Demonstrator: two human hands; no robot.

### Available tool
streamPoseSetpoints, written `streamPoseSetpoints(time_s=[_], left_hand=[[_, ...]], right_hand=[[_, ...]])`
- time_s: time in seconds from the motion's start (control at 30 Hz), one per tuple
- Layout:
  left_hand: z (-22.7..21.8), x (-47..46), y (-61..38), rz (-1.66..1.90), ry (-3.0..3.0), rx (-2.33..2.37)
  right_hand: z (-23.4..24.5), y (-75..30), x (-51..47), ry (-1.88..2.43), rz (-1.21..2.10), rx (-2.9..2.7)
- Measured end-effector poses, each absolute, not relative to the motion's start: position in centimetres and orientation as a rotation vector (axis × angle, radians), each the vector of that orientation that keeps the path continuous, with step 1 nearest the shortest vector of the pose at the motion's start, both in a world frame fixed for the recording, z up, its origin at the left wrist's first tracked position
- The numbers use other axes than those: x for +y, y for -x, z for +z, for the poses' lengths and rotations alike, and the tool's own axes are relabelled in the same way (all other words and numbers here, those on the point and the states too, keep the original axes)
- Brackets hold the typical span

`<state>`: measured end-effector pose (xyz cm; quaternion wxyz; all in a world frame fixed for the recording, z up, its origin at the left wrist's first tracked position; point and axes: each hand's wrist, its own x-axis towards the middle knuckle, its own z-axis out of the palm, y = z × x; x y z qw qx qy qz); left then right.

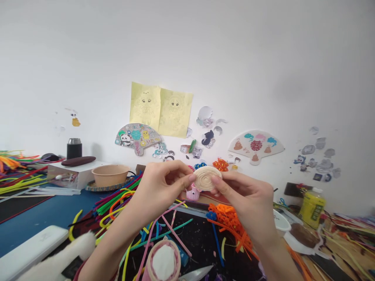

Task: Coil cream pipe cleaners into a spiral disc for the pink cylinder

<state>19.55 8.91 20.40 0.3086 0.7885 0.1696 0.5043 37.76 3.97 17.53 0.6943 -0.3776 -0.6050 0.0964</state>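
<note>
A cream-coloured disc coiled in a flat spiral [205, 178], seemingly of pipe cleaner, is held up in front of me above the table. My left hand [168, 183] pinches its left edge between thumb and fingers. On the opposite edge, my right hand [244, 195] grips it with the thumb pressed on the face. Behind and just below the disc stands a small pink cup-shaped piece [192, 193]. Under my hands lie loose pipe cleaners, a pink-rimmed round container with a white top [163, 260] and scissors-like metal blades [197, 274].
Orange pipe-cleaner pieces [227, 220] heap up near my right forearm. A tan bowl [110, 175] and black thermos [74, 149] stand back left; a white case [35, 249] lies front left. At right is a yellow bottle [312, 208]. Paper fans and drawings hang on the wall.
</note>
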Motion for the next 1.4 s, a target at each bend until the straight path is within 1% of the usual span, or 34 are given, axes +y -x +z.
streamPoseSetpoints(time_s=[0.3,0.43,0.53,0.8,0.93,1.4], left_hand=[[19.6,8.9,-20.0,1.631,-2.261,0.547],[19.3,9.0,-20.3,1.686,-2.275,0.566],[19.3,9.0,-20.4,1.653,-2.216,0.533],[19.8,9.3,-20.6,1.405,-1.876,0.400],[19.4,9.9,-20.9,1.390,-1.807,0.371],[19.3,9.9,-20.7,1.399,-1.850,0.384]], right_hand=[[17.5,-37.6,3.9,0.833,0.178,-1.340],[17.4,-37.5,3.8,0.830,0.183,-1.341],[17.5,-37.4,3.8,0.811,0.192,-1.332],[17.6,-37.1,4.0,0.754,0.229,-1.284],[17.4,-37.1,4.3,0.725,0.305,-1.251],[17.0,-36.6,5.0,0.724,0.581,-1.129]])
